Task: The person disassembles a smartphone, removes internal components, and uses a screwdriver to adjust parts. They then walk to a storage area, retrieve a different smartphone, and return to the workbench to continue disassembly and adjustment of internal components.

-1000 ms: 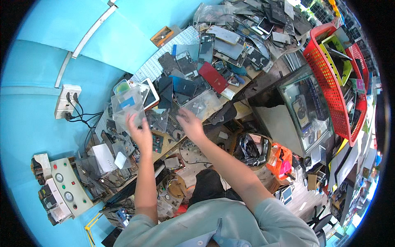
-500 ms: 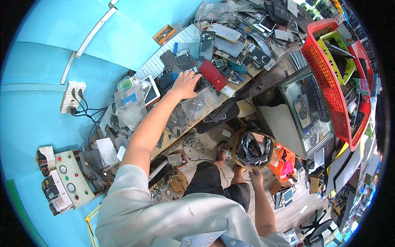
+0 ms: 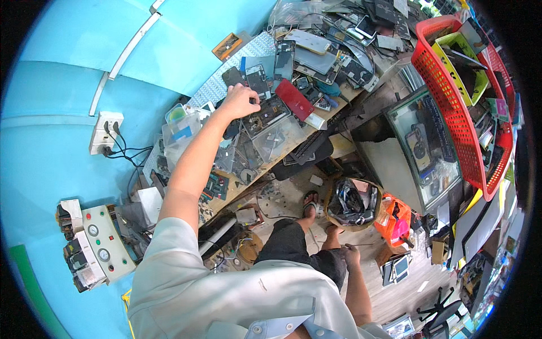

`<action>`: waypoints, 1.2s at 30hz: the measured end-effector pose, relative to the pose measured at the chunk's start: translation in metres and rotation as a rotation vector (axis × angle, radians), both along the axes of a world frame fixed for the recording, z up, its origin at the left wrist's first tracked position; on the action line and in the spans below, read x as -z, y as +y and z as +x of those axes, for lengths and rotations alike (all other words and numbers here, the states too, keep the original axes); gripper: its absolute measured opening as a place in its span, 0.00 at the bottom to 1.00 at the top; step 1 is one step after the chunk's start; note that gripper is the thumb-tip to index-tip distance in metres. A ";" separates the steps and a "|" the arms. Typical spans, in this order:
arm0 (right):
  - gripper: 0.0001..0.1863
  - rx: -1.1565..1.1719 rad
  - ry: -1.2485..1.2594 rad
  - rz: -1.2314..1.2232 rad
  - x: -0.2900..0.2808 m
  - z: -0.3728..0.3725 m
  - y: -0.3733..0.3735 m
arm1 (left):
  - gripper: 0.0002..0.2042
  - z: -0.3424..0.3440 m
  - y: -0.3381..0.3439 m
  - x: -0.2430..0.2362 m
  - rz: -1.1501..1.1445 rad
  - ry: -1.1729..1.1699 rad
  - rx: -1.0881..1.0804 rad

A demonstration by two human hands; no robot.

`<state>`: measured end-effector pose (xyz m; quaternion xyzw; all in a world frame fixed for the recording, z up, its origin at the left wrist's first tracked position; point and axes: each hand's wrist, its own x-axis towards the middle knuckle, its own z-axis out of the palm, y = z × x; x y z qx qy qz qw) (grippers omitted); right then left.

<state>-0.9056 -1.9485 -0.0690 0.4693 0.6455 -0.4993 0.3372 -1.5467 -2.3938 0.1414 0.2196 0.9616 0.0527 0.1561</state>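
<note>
My left hand [image 3: 239, 102] is above the cluttered workbench, its fingers curled in; whatever they hold, if anything, is too small to make out. Just right of it lies a shallow clear plastic box with dark phone parts [image 3: 267, 116]. A red phone back cover [image 3: 294, 99] rests past the box, and a phone with its insides bared [image 3: 257, 82] lies beyond the fingers. My right hand [image 3: 352, 255] hangs low by my right knee with its fingers closed, and their contents are hidden.
A red plastic basket [image 3: 451, 107] stands at right above a glass-fronted case [image 3: 424, 148]. Below are a lined bin [image 3: 353, 221] and an orange bag [image 3: 392, 217]. Left are a gauge panel [image 3: 106, 243], a wall socket [image 3: 106, 133] with cables, and clear plastic containers [image 3: 179, 135].
My left hand has drawn back slightly to the left, and its spread fingers have curled in, uncovering the parts in the clear box. My right hand has dropped a little lower, away from the bin.
</note>
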 end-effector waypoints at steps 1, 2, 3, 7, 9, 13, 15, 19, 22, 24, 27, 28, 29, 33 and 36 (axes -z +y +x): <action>0.29 -0.002 0.009 0.004 0.000 -0.006 0.000 | 0.09 -0.001 -0.008 0.002 0.025 0.032 0.017; 0.29 -0.005 0.018 0.009 0.000 -0.012 -0.001 | 0.08 -0.003 -0.013 0.005 0.019 0.029 0.015; 0.30 0.034 0.011 -0.032 -0.010 -0.027 -0.003 | 0.08 -0.007 -0.015 0.006 0.012 0.032 0.022; 0.32 0.113 0.075 -0.056 -0.021 -0.048 -0.006 | 0.06 -0.011 -0.011 0.004 0.007 0.030 0.033; 0.32 0.140 0.090 -0.053 -0.026 -0.052 -0.008 | 0.07 -0.012 -0.010 0.003 0.002 0.022 0.024; 0.30 0.177 0.076 -0.060 -0.019 -0.038 -0.008 | 0.08 -0.014 -0.015 -0.003 0.021 0.021 0.025; 0.29 0.185 0.027 -0.053 -0.012 -0.024 -0.007 | 0.10 -0.016 -0.015 -0.006 -0.001 -0.003 0.037; 0.28 0.231 -0.027 -0.093 0.000 0.009 -0.005 | 0.19 -0.011 -0.002 -0.009 0.025 0.050 0.044; 0.27 0.199 -0.070 -0.055 0.002 0.025 -0.006 | 0.35 -0.013 0.029 -0.001 0.064 0.145 0.061; 0.27 0.218 -0.054 -0.039 0.007 0.035 -0.003 | 0.39 -0.014 0.049 0.015 0.160 0.335 0.132; 0.28 0.224 -0.046 -0.008 0.000 0.027 -0.006 | 0.43 -0.026 0.097 0.008 0.051 0.281 0.433; 0.28 0.253 -0.034 -0.022 -0.009 0.019 -0.005 | 0.43 -0.031 0.107 0.009 0.002 0.250 0.523; 0.28 0.282 -0.026 -0.037 -0.017 0.015 -0.004 | 0.40 -0.036 0.112 0.012 -0.088 0.256 0.552; 0.27 0.380 0.045 -0.036 -0.033 0.005 -0.008 | 0.26 -0.060 0.124 -0.010 -0.259 0.290 0.633; 0.27 0.379 0.048 -0.033 -0.035 0.000 -0.012 | 0.17 -0.066 0.109 -0.011 -0.254 0.399 0.755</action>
